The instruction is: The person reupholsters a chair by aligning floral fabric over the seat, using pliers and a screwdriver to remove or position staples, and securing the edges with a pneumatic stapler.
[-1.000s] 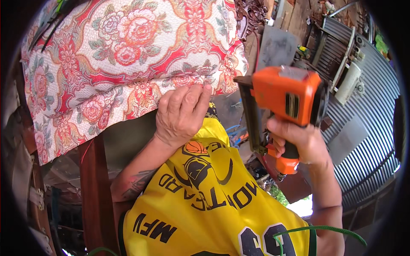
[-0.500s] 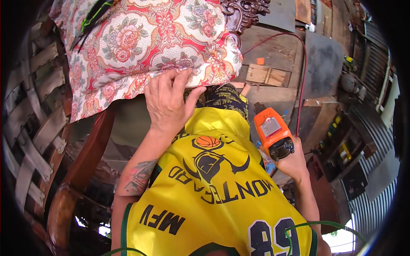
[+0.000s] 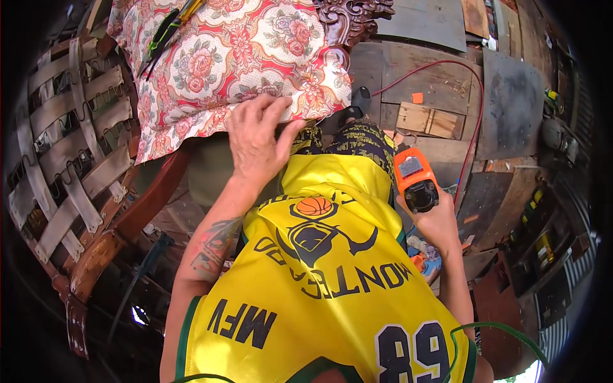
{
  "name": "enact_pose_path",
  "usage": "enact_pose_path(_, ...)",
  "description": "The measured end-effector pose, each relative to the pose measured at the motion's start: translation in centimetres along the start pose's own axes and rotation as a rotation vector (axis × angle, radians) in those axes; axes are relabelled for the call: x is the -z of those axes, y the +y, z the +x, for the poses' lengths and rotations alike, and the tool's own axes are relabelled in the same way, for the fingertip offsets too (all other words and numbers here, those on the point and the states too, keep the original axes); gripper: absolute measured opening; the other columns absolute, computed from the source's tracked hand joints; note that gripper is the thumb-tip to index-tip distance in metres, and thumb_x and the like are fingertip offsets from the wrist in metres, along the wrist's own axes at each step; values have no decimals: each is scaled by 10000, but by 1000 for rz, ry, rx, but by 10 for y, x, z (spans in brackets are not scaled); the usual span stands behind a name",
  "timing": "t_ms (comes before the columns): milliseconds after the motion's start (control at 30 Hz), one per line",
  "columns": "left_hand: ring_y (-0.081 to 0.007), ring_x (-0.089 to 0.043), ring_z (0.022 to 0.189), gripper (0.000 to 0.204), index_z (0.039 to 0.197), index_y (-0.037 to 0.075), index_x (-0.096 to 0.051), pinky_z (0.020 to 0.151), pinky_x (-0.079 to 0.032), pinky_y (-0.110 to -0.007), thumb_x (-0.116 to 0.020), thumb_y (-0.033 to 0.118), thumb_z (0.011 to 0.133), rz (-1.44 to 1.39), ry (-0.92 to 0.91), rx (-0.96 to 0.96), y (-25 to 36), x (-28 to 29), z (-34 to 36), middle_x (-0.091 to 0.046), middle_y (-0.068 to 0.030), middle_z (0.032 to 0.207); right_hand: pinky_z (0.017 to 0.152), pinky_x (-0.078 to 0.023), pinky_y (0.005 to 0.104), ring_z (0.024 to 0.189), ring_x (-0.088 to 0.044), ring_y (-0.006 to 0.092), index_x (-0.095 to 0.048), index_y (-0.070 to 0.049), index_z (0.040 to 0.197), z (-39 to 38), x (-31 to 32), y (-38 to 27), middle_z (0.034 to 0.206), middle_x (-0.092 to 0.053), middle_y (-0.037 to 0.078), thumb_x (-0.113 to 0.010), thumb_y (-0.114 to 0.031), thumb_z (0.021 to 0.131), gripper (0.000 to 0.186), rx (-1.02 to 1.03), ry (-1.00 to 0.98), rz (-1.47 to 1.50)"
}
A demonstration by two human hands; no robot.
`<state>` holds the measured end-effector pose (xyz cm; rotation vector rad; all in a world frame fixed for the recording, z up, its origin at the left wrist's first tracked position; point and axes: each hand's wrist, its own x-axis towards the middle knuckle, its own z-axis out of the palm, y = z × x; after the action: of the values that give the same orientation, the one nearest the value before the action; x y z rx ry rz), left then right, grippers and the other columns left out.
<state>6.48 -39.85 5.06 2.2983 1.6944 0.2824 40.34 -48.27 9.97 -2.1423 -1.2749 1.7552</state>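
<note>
Red and white floral fabric (image 3: pixel 211 67) covers a padded piece in front of me, its loose edge hanging towards me. My left hand (image 3: pixel 260 137) lies on this near edge, fingers slightly bent on top and thumb held apart. What is under the edge is hidden. At my right side, my right hand (image 3: pixel 435 218) is closed round the handle of an orange and black staple gun (image 3: pixel 415 175). The tool is clear of the fabric, and its nose is hard to make out. Scissors or shears with black and green handles (image 3: pixel 161 39) lie on the fabric at the far left.
A wooden frame with woven webbing straps (image 3: pixel 54 195) stands at left, beside a curved brown wooden rail (image 3: pixel 156 195). Dark carved wood (image 3: pixel 354 19) shows behind the fabric. A red hose (image 3: pixel 480 105) loops over the wooden floor (image 3: pixel 424 70); a small board (image 3: pixel 431 121) lies there.
The view has shifted, showing more of the webbed frame and floor. The staple gun has tilted in my right hand. My left hand stays at the fabric edge, its thumb slightly raised.
</note>
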Motion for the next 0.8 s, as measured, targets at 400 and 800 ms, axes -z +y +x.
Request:
enact_pose_path(400,-305,-588,1138,483,1268,116,-691,1004,-429,-450,-826,331,857,63,25,43,-2,2,-5,-648,-88,1204,791,-555,374,853,-768,241,-724,1,1068,23,2,23,895,-771,151,-857,-154,817,323,84,14,-142)
enact_pose_path(800,-295,-594,1168,424,1222,92,-703,1037,-421,-442,-833,261,855,-22,139,63,-17,-6,-20,-669,-72,1217,780,-552,457,938,-708,460,-695,-42,1221,24,18,-15,908,-730,257,-697,-30,759,463,87,115,-228)
